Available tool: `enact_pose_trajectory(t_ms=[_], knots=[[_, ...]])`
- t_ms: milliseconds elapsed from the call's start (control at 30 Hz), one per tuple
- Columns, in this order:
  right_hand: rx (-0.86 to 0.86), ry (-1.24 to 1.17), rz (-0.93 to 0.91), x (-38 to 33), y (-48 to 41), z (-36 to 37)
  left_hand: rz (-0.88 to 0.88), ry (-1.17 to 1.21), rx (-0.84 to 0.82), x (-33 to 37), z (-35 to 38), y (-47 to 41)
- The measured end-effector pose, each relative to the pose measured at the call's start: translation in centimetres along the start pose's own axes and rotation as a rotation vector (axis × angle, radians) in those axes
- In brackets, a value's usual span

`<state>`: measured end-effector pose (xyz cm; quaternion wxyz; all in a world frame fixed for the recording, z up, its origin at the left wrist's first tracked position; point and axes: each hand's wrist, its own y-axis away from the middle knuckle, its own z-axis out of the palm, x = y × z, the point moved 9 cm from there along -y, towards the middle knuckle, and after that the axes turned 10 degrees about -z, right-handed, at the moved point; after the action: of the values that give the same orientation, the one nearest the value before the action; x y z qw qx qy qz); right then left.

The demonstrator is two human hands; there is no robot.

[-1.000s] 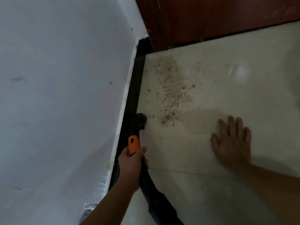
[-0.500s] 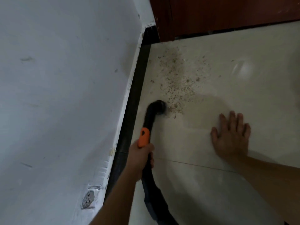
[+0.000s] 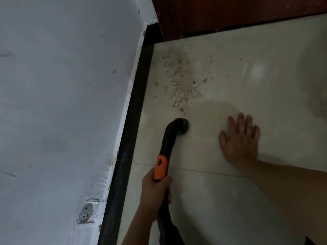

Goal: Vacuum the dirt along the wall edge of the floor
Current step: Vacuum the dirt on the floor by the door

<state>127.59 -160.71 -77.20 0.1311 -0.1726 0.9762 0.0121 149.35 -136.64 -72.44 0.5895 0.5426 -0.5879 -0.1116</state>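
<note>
Gripping the black vacuum wand (image 3: 169, 140) at the lower end of its orange sleeve (image 3: 161, 167), the left hand (image 3: 155, 187) has its fingers (image 3: 169, 193) curled right round the tube, thumb lying against the orange part. Behind the hand the dark hose (image 3: 164, 225) runs down and out of view at the bottom edge. The wand points up the frame and ends in a curved elbow nozzle (image 3: 180, 127) whose mouth faces down at the pale floor tile (image 3: 247, 200); whether it touches the tile or sits just above it I cannot tell.

The dirt (image 3: 184, 85) is a loose scatter of brownish crumbs on the tile in the corner, spreading from near the wooden door (image 3: 230, 13) down towards the nozzle. Its nearest grains lie just beyond the nozzle, not under it. The scatter sits close to the black baseboard (image 3: 139, 96) that runs along the foot of the white wall (image 3: 62, 85), with a few specks right beside it. A strip of bare tile separates the nozzle from the baseboard.

The right hand (image 3: 241, 138) lies palm down on the floor to the right of the nozzle, fingers straight and slightly spread, holding nothing. A grout line (image 3: 203, 169) crosses the floor between the two hands. Low on the wall a round socket plate (image 3: 86, 213) shows.
</note>
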Motion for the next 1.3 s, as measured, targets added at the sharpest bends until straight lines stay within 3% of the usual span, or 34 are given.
enact_pose_trajectory(t_ms=[100,167,400,567,733,900,1067,1300], knots=[[0.007,0.003,0.008,0.0,0.0,0.0,-0.022,0.082,0.224,-2.5,-4.1,0.8],[0.012,0.005,0.006,0.0,0.0,0.1,-0.054,0.129,0.291,-4.0,-6.2,1.3],[0.039,0.009,0.008,0.1,0.0,0.3,0.007,0.052,0.024,-0.9,2.0,-0.2],[0.008,0.025,0.007,0.1,-0.2,0.3,0.048,0.197,0.071,5.0,4.4,-3.8],[0.006,0.032,0.001,0.2,-0.2,0.5,0.112,-0.044,-0.103,7.0,6.9,-3.1],[0.0,0.03,0.004,0.1,-0.4,0.5,0.18,-0.052,0.014,9.0,5.4,-4.3],[-0.035,0.038,0.006,0.1,-0.2,0.6,0.247,-0.203,-0.071,9.7,8.1,-4.2],[0.015,0.033,-0.004,0.0,-0.4,0.4,0.179,0.002,0.091,9.4,2.4,-6.6]])
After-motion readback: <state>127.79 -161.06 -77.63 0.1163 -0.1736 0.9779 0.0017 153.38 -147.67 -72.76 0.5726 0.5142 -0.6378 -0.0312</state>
